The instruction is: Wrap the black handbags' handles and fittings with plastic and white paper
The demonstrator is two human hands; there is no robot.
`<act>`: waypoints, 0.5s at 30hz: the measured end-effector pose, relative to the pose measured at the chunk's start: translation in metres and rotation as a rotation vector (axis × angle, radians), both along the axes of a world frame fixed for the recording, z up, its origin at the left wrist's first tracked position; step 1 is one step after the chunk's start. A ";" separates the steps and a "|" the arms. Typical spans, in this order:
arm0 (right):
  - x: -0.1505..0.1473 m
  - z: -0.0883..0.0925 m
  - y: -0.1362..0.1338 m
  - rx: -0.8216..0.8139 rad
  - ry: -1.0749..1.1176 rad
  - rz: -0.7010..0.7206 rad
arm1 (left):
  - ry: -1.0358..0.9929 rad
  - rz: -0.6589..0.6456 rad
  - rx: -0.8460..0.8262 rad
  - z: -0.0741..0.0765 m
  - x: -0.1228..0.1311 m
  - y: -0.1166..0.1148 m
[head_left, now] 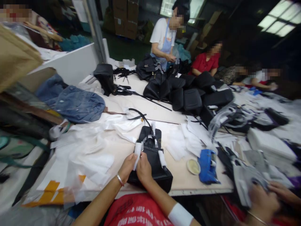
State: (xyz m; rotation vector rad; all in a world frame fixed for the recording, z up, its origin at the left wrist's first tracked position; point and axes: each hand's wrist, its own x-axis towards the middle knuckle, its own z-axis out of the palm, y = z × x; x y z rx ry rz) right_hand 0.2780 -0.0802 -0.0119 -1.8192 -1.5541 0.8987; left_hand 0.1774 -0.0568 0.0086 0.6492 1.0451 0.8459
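A black leather-look bag [156,172] lies at the table's front edge, right before me. White wrapping [138,152] covers a narrow part along its left side, probably a strap. My left hand [127,167] pinches this wrapping from the left. From the other side, my right hand [144,167] has its closed fingers on the same piece, close to the left thumb. A second white wrap [162,158] sits on the bag's right side. Clear plastic [151,138] covers fittings near the top, and a thin black strap [141,113] curves away beyond it.
White sheets [101,157] spread leftward, below a denim bag [77,103]. A blue tape dispenser [208,166] and a round pale roll [193,166] stand at right. Black bags [185,97] pile up farther back. A co-worker's hands [263,197] handle a grey bag at far right.
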 end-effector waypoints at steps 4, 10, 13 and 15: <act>-0.001 0.008 -0.007 0.078 -0.302 0.156 | 0.024 -0.019 -0.065 -0.001 0.008 -0.001; 0.079 0.045 -0.022 0.231 -0.423 0.357 | 0.098 0.005 -0.256 -0.016 0.010 0.012; 0.178 0.057 -0.036 0.201 -0.453 -0.021 | 0.126 -0.022 -0.271 -0.020 0.005 0.013; 0.252 0.056 -0.050 0.082 -0.454 -0.492 | 0.144 -0.051 -0.253 -0.021 0.004 0.012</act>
